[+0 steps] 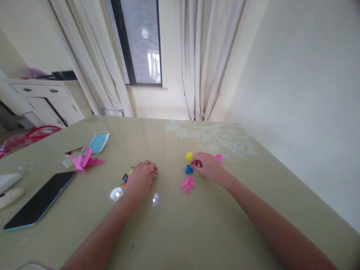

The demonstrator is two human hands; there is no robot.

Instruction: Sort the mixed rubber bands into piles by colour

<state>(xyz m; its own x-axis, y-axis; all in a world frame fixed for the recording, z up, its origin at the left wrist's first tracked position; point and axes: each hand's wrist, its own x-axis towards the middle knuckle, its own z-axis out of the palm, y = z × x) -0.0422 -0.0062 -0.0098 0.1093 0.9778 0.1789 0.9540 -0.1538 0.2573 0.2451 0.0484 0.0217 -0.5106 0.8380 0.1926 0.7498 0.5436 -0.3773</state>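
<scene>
My left hand (142,178) rests over a mixed heap of small coloured bands (124,180), hiding most of it. Its fingers are curled together, and I cannot make out what is between the fingertips. Thumb and fingertips of my right hand (209,167) are pinched at the edge of a small blue pile (188,169); anything held there is too small to name. Just beyond the blue pile lies a yellow pile (189,156), and nearer to me a pink pile (188,184). Behind the right hand a lighter pink pile (219,158) is partly hidden.
A small clear, round object (116,194) sits beside my left wrist. On the left lie a dark-screened tablet (42,198), a pink folded piece (86,160), a blue face mask (99,142) and white objects (9,191). A wall (309,93) borders the glossy table's right side.
</scene>
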